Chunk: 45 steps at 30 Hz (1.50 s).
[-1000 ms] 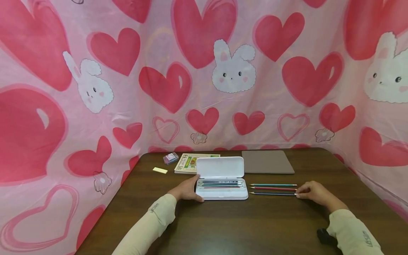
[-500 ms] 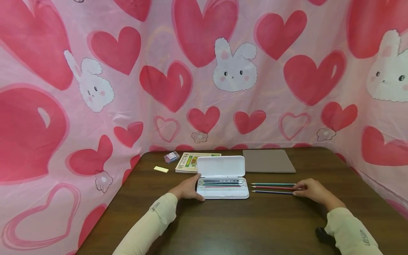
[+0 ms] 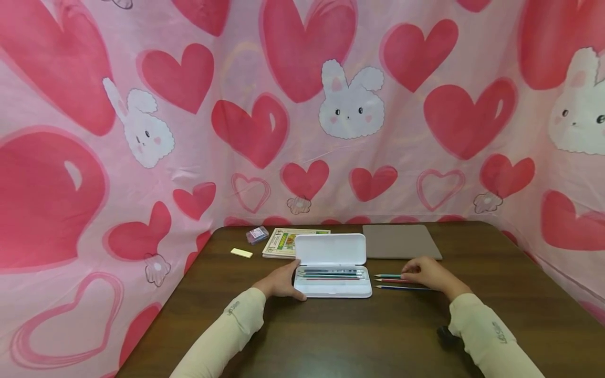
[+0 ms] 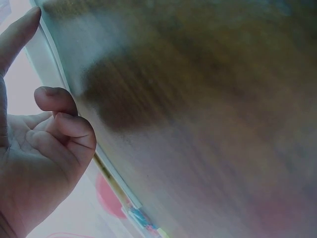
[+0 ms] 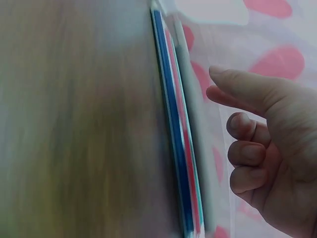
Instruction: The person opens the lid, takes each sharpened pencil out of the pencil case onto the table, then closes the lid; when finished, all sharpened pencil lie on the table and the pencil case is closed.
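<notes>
Backdrop: pink cloth (image 3: 94, 157) printed with red hearts and white bunnies, hung on three sides of the table.
Surface: dark brown wooden table (image 3: 378, 336), rounded far corners.
Far edge items: small purple box (image 3: 257, 234), pale eraser (image 3: 241, 253), green-and-yellow booklet (image 3: 283, 241), flat grey pad (image 3: 402, 248).
Pencil case (image 3: 333, 273): white, lid raised, centre of table, several pencils inside.
Loose pencils (image 3: 389, 281): three lying side by side on the table, just right of the case, tips toward it.
Left hand (image 3: 281, 282): rests against the case's left end; fingers loosely bent, gripping nothing.
Right hand (image 3: 425, 274): lies over the loose pencils' far ends; wrist view shows fingers curled just beside them; cannot tell whether it pinches any.
</notes>
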Each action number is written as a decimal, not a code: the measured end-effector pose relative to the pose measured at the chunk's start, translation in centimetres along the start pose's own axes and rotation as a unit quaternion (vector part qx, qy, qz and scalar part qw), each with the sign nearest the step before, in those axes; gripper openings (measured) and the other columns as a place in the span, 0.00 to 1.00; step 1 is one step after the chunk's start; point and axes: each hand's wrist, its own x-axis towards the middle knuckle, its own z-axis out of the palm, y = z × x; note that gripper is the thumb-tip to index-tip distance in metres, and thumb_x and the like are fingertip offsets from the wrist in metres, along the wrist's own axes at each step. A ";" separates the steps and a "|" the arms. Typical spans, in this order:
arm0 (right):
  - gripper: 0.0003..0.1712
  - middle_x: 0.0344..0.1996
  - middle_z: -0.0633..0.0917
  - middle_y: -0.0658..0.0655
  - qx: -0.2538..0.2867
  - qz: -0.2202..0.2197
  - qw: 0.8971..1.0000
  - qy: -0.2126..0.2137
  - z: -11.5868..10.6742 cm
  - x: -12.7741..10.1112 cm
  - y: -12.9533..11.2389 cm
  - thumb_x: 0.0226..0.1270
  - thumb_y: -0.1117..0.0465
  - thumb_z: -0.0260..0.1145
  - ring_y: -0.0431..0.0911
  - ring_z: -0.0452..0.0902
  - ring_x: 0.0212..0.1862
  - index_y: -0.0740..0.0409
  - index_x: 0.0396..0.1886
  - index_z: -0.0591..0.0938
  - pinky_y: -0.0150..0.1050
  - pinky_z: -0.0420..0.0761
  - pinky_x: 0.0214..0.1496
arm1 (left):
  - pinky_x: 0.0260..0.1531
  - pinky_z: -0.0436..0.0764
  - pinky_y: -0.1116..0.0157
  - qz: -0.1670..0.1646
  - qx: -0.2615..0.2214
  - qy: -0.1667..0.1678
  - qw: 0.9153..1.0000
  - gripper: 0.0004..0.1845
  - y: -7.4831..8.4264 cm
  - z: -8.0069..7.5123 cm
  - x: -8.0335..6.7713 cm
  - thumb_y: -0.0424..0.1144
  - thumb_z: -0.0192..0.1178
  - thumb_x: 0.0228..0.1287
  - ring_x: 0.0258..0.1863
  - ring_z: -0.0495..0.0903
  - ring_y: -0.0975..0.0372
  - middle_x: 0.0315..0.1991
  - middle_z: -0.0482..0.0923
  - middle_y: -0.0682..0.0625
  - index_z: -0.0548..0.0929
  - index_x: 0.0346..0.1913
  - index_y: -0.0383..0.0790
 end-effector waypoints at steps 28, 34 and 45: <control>0.09 0.27 0.82 0.48 0.028 -0.013 0.999 -0.042 5.4 6.1 -5.5 0.57 0.57 0.68 0.40 0.69 0.28 0.57 0.35 0.85 0.34 0.72 0.31 | 0.64 0.61 0.51 -0.006 -0.003 0.004 1.000 0.57 0.2 0.1 -0.2 0.55 0.74 0.38 0.65 0.63 0.51 0.67 0.61 0.41 0.54 0.70 0.37; 0.08 0.25 0.81 0.48 0.016 -0.008 0.999 -0.048 6.0 6.2 -5.5 0.56 0.57 0.69 0.39 0.69 0.26 0.56 0.32 0.85 0.34 0.72 0.29 | 0.64 0.61 0.51 -0.011 -0.003 0.005 1.000 0.57 0.3 0.1 -0.3 0.54 0.74 0.38 0.65 0.63 0.51 0.67 0.61 0.41 0.55 0.70 0.37; 0.05 0.23 0.80 0.48 0.002 -0.002 0.998 -0.060 5.9 6.6 -5.8 0.52 0.59 0.71 0.40 0.68 0.27 0.56 0.27 0.86 0.34 0.72 0.30 | 0.65 0.61 0.50 -0.021 -0.009 0.002 1.000 0.57 0.6 0.0 -0.5 0.54 0.74 0.38 0.66 0.62 0.51 0.68 0.60 0.42 0.54 0.70 0.38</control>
